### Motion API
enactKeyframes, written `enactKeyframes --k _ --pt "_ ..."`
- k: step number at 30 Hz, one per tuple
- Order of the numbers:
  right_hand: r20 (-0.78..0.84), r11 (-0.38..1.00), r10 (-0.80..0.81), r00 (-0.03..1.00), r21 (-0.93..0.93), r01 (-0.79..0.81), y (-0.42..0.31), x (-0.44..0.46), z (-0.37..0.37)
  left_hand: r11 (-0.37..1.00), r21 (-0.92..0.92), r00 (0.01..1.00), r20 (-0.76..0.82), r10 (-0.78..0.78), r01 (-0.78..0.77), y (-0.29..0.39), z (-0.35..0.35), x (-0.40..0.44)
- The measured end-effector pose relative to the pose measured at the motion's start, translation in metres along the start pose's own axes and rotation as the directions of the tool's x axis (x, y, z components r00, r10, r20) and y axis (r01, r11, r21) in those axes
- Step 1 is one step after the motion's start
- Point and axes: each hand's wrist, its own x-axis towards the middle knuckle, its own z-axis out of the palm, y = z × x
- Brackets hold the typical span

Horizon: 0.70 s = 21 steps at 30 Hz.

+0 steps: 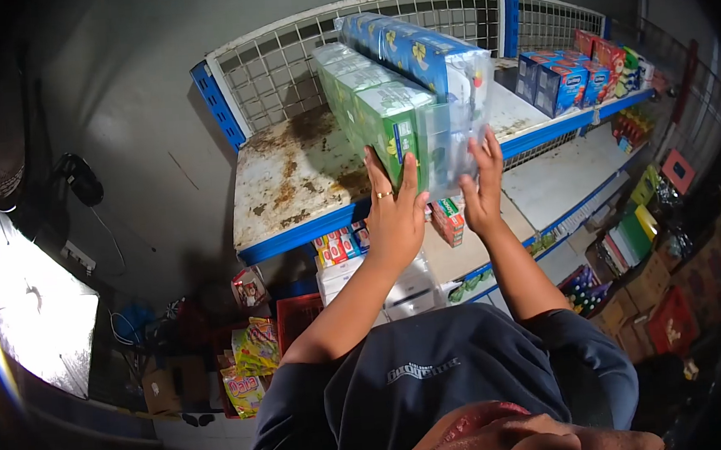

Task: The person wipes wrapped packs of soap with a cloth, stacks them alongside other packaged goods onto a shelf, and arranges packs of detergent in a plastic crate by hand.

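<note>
Two long rows of plastic-wrapped packs stand side by side on the top shelf (278,176), a green row (386,110) on the left and a blue flowered row (411,46) on the right. A clear, shiny plastic sheet or wrapping (447,148) covers part of their front ends. My left hand (397,214), a ring on one finger, lies with its fingers stretched up against the green front. My right hand (483,183) is raised at the right side of the clear plastic, fingers apart, its fingertips at the plastic edge. What the packs contain I cannot tell.
White wire mesh (283,80) backs the rusty, stained shelf, which has a blue front edge. Blue boxes (553,82) stand farther right. Lower shelves hold small boxes (448,223) and white packages (373,287). Yellow bags (245,392) and a bright light panel (36,302) are at left.
</note>
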Motion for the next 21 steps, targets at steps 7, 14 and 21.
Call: enactKeyframes --k 7,14,21 --pt "-0.152 0.998 0.047 0.987 0.051 -0.040 0.013 0.001 0.007 0.997 0.060 0.997 -0.056 0.058 -0.055 -0.007 0.007 -0.002" --pt "0.021 0.884 0.273 0.962 0.389 -0.259 0.009 0.018 0.005 0.993 0.113 0.999 -0.018 0.031 -0.029 -0.004 0.001 0.002" --pt "0.060 0.926 0.192 0.980 0.318 -0.201 0.006 0.016 0.003 0.995 0.096 1.000 -0.022 0.019 -0.016 -0.006 0.002 0.000"
